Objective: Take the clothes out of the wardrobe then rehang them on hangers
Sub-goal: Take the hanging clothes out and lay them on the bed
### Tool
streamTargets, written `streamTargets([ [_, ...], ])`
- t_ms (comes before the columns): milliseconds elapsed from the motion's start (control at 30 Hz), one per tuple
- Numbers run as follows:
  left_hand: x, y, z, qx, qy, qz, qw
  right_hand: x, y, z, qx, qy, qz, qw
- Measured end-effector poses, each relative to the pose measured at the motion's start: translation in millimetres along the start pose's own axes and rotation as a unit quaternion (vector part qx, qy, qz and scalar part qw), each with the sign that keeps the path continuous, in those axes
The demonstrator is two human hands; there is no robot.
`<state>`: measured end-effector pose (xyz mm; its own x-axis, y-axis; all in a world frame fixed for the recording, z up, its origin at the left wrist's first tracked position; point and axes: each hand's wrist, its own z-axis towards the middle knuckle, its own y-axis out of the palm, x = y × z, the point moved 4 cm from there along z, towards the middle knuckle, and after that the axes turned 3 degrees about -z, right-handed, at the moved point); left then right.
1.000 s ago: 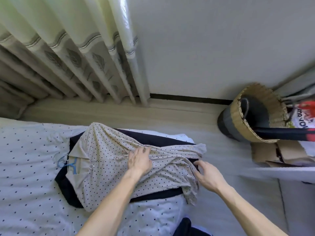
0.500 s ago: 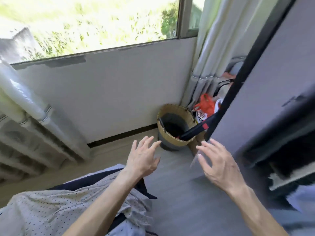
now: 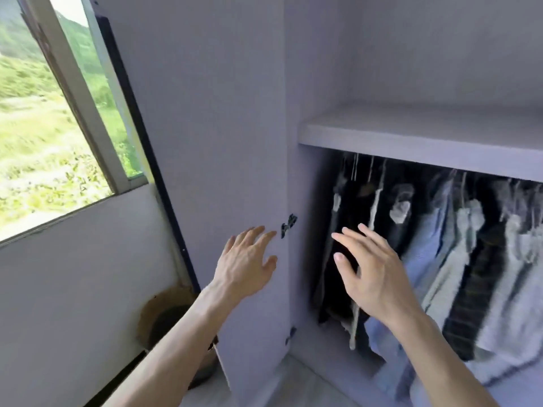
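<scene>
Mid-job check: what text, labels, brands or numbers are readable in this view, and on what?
None can be read.
Pale patches at the collars of the hanging clothes: perhaps tags, too blurred to read.
Wardrobe door, shelf, wall: no writing visible.

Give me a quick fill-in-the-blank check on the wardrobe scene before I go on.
The left hand and the right hand hold ____.
The wardrobe door stands ____.
The clothes hang below the ____.
Missing words: nothing; open; shelf.
</scene>
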<state>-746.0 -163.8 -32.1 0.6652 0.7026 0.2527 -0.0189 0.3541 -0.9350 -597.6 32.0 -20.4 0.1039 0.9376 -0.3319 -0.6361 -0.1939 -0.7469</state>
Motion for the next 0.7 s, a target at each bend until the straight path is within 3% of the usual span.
streamTargets([
  [200,34.4,21.9,104.0,-0.013,0.042,-0.057,0.997,59.9,-22.8,59.4,0.035,0.024,-0.091,0.995],
  [367,46.0,64.1,197.4,-0.065,0.069,-0.067,0.993,99.3,-27.9,119.7,0.108,0.018,-0.205,0.973],
  [533,47.8,121.3,280.5,-0.141,0.023,-0.175,0.974,146.0,-26.6,187.2,0.138,0.063,-0.351,0.924],
  [700,60.5,170.3,341.7,-0.168,-0.021,-0.321,0.932,195.6,-4.0,212.5,0.180,0.075,-0.388,0.901],
])
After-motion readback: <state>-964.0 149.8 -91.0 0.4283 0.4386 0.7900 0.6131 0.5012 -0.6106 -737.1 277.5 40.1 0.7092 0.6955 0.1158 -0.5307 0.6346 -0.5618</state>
